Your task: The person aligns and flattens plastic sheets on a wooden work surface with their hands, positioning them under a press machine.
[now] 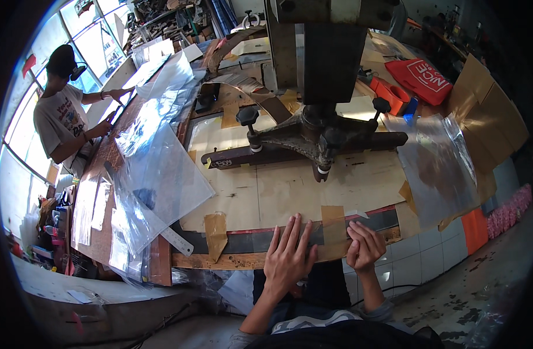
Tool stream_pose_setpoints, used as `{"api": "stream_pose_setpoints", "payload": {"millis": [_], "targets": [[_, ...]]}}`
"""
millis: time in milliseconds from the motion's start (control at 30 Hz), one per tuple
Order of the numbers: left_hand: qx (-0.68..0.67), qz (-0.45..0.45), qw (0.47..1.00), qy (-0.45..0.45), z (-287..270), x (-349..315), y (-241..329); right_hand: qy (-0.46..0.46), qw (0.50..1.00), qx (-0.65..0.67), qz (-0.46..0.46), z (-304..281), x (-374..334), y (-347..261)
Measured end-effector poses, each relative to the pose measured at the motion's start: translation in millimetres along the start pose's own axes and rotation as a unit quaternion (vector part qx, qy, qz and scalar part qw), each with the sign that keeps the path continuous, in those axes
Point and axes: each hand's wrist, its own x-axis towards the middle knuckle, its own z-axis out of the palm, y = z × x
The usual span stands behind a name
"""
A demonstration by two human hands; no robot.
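My left hand (290, 250) lies flat with fingers stretched out on the dark front strip (255, 239) of the work surface, its fingertips reaching a pale board (231, 200). My right hand (366, 247) is curled at the front edge, thumb against the fingers; whatever it may hold is hidden. Between the hands a brown tape strip (333, 216) runs from the board over the dark strip. Another brown tape piece (216, 235) sticks farther left. Over the board stands a press head (322, 131) with a dark crossbar (237, 157) and black knobs.
Clear plastic sheets (162, 192) and a metal ruler (177, 241) lie at left; another plastic sheet (435, 168) hangs at right beside cardboard (487, 110). A red bag (420, 80) and an orange tape dispenser (390, 96) sit behind. A person (63, 110) works at far left.
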Motion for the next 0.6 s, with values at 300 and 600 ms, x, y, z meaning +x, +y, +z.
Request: {"api": "stream_pose_setpoints", "payload": {"millis": [300,600], "targets": [[-0.006,-0.006,1.0,-0.007,-1.0,1.1,0.9,-0.006,1.0,-0.006,0.003,0.4,-1.2,0.0],[-0.001,-0.007,1.0,-0.009,-1.0,1.1,0.8,-0.008,1.0,-0.001,0.01,0.1,-1.5,0.0]]}}
